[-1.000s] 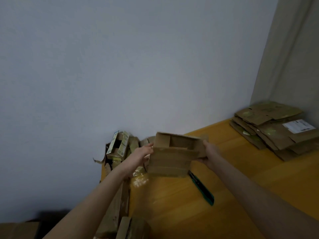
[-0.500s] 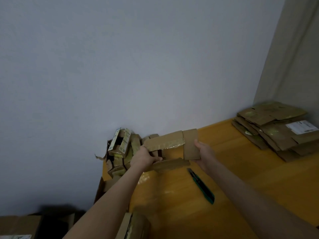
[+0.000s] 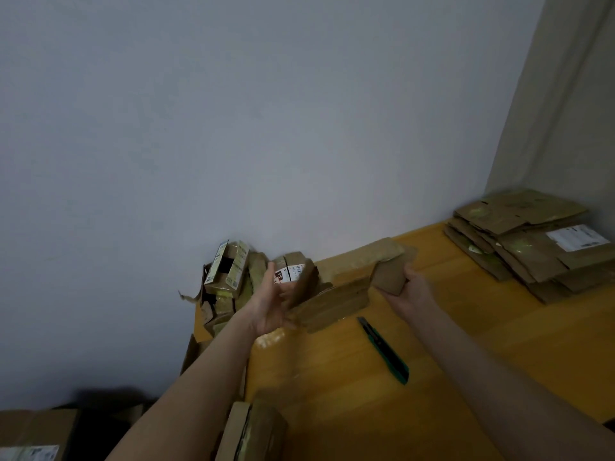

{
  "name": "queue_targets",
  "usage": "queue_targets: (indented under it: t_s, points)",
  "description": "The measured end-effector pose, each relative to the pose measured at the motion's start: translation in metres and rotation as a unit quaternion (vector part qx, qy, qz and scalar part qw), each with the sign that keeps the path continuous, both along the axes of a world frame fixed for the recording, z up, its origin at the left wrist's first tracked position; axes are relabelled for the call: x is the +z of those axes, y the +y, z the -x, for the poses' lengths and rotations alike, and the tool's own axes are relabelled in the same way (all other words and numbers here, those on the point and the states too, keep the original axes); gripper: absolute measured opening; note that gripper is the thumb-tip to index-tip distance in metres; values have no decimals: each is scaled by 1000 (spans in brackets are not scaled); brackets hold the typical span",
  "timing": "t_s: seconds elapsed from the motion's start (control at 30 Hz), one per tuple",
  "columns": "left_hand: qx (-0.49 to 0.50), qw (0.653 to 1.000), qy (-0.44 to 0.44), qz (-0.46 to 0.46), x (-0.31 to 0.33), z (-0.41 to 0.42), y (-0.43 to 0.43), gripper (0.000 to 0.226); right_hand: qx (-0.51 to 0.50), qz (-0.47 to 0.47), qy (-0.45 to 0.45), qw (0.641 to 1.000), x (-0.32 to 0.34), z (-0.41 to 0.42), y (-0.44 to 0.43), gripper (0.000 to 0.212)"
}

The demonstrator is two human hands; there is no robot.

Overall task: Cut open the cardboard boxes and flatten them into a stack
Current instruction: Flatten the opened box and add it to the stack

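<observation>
- The cardboard box (image 3: 336, 294) is no longer a tube. A second ago I held it squared up between both hands; now it is splayed into a long creased strip, in the air just beyond the utility knife (image 3: 382, 349).
- Right hand (image 3: 412, 289): fingers curled round the strip's end panel, beyond and right of the knife. It carries the weight.
- Left hand (image 3: 271, 301): it has dropped its earlier pinch. Fingers are straight, palm against an upstanding flap at the strip's other end, beyond and left of the knife. It is pushing, not holding.
- The knife hasn't moved. It lies on the yellow table (image 3: 332, 394); the blade is too small to tell if it is out.
- My read: cutting on this box looks done. What's left is pressing that flap down so all panels lie in one plane.
- Then it goes on the flattened stack (image 3: 532, 247), well right of the knife, in the corner.
- The pile of small boxes (image 3: 233, 277), beyond and left of the knife, is not yet flattened. Another box (image 3: 253, 434) sits nearer me, left of the knife.
- Risk: with only one hand holding, the strip may fold back along its creases in transit.
</observation>
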State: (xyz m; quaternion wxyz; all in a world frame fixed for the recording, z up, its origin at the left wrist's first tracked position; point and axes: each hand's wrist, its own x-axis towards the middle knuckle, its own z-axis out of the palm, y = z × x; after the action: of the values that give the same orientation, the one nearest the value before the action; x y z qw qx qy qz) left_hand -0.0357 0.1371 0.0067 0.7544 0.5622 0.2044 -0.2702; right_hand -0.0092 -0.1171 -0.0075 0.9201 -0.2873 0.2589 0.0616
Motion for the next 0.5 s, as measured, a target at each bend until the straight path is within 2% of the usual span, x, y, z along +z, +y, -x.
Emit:
queue_targets:
  t_s: [0.03,0.07,0.17,0.3,0.4,0.5]
  points:
    - [6,1000,24,5,-4,0,-2,93,-1,-6,0,1000,1,0,2,44]
    - [10,999,45,-21,-7,1,-5,94,-2,-13,-2,1000,1,0,3,45]
    - [47,986,100,-125,-11,6,-16,77,-3,-36,-11,999,0,0,7,45]
    - [122,985,118,-13,-13,6,-27,46,21,-45,-30,998,-3,4,5,42]
    - [195,975,70,-79,-15,-1,-19,37,55,63,-1,996,-12,7,-3,40]
    - [250,936,9,-246,-18,-6,3,45,58,212,69,973,-27,7,-15,44]
